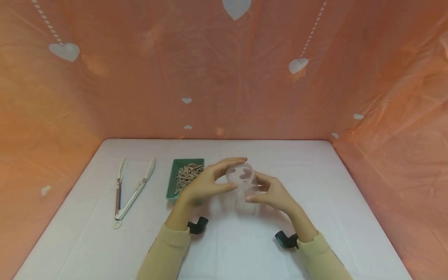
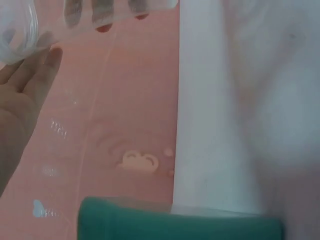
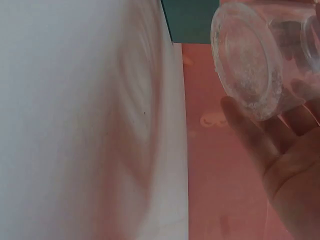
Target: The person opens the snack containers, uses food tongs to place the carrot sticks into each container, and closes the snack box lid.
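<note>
A clear plastic jar [image 1: 240, 175] is held between both hands above the white table, its round mouth showing in the head view. My left hand [image 1: 211, 181] grips around the mouth end, thumb on the near side and fingers on the far side. Lower on the jar's body, my right hand [image 1: 274, 193] curls thumb and fingers round its right side. Seen from the right wrist, the jar's round base [image 3: 245, 62] faces the camera, with fingers behind the clear wall. In the left wrist view, fingers show through the jar [image 2: 55, 22].
Beside the left forearm stands a green tray [image 1: 170, 182] holding many small brown twisted pieces [image 1: 187, 175]. Metal tongs [image 1: 134, 197] with pale tips lie spread at the table's left. Orange sheeting [image 1: 150, 97] with white hearts hangs around the back and sides of the table.
</note>
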